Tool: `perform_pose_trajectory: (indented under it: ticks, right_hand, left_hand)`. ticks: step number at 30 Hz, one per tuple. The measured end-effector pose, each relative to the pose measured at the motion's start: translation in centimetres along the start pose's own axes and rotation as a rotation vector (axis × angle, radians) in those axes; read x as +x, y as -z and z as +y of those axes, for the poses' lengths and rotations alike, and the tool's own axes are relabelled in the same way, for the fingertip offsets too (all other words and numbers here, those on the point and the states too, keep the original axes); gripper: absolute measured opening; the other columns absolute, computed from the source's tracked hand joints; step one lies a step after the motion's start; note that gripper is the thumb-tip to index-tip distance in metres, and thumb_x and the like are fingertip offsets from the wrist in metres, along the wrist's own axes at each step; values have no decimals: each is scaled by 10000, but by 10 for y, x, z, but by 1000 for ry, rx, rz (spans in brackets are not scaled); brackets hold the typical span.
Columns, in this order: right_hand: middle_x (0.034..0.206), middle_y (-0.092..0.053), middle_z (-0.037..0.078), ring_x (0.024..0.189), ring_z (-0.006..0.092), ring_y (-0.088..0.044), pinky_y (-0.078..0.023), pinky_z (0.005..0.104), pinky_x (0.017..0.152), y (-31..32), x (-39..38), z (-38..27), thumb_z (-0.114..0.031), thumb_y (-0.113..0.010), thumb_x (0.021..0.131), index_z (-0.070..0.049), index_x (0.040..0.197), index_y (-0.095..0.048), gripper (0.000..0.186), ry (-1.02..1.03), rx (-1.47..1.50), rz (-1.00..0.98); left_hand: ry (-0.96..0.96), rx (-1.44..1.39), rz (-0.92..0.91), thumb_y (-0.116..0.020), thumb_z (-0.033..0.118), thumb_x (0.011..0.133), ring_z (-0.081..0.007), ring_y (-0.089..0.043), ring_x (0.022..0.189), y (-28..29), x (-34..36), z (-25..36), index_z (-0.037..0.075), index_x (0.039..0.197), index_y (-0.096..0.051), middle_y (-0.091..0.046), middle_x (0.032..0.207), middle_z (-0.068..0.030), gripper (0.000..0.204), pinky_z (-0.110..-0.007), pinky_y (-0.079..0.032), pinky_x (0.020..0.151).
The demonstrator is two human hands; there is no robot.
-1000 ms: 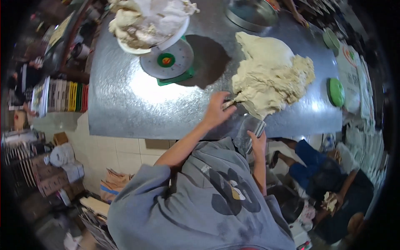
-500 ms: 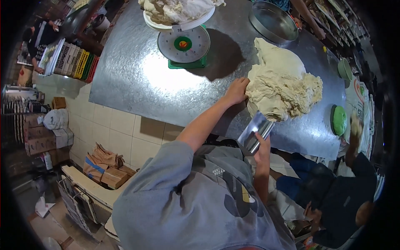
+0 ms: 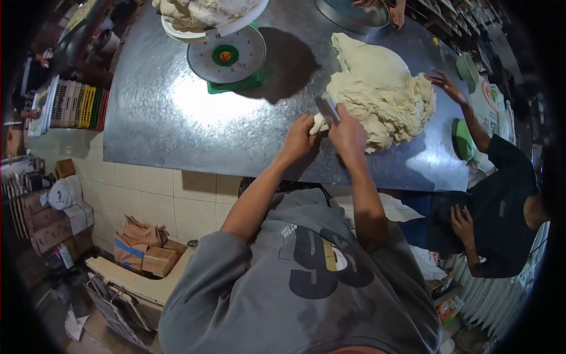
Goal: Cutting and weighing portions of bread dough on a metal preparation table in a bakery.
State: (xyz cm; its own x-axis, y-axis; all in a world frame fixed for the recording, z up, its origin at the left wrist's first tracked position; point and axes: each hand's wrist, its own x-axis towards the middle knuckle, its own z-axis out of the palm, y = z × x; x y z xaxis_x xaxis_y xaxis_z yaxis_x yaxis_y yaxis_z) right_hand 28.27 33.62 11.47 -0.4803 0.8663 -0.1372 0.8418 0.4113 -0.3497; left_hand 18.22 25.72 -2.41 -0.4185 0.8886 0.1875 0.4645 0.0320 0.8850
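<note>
A large pale mound of dough lies on the metal table, smooth at the far side and ragged at the near side. At its left edge, my left hand is closed around a small strip of dough. My right hand grips a metal dough scraper, its blade down between that strip and the mound. Whether the strip is fully cut through is hidden by the blade and fingers. Farther left stands a green dial scale with more dough in its white pan.
The metal table ends just before my body. A round steel pan sits at the far side, near another person's hands. At right, a co-worker's hand reaches to the mound's edge, near a green bowl and a pale green bowl.
My right hand has brought the scraper up from the near table edge to the dough's left side. My left hand now grips a strip there. The co-worker's arm has stretched toward the mound.
</note>
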Motion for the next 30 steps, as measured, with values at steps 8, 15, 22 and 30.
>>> perform_pose_trajectory:
  ticks: [8,15,22,30]
  right_hand:
    - [853,-659,235,833,450,-626,-476,535,706,-73,-2,19,-186,-609,835,-116,1121,-534,304,14,6,-113]
    - [817,-640,234,812,451,-612,-457,530,675,-78,-55,39,-242,-660,841,-88,1088,-562,307,-8,214,-85]
    - [722,-571,229,712,458,-567,-436,476,602,-62,-71,18,-237,-684,843,-52,1010,-532,292,-126,391,-78]
    - [734,-577,225,702,426,-585,-448,457,614,-64,-80,32,-214,-679,843,-6,1000,-548,292,-168,472,116]
  left_hand:
    - [83,-15,-32,-627,17,701,-393,-560,870,21,-36,14,26,848,-563,-569,914,-193,161,-478,-449,725]
    - [-283,-133,326,-682,33,663,-246,-528,1025,230,61,145,34,1141,-482,-485,1095,-121,518,-348,-445,887]
    - [-609,115,353,-696,95,835,-198,-601,951,387,224,203,42,1225,-454,-578,1080,-117,462,-347,-520,800]
    - [-546,1295,227,-717,229,828,-219,-615,836,388,273,236,58,935,-636,-619,885,-101,217,-327,-484,700]
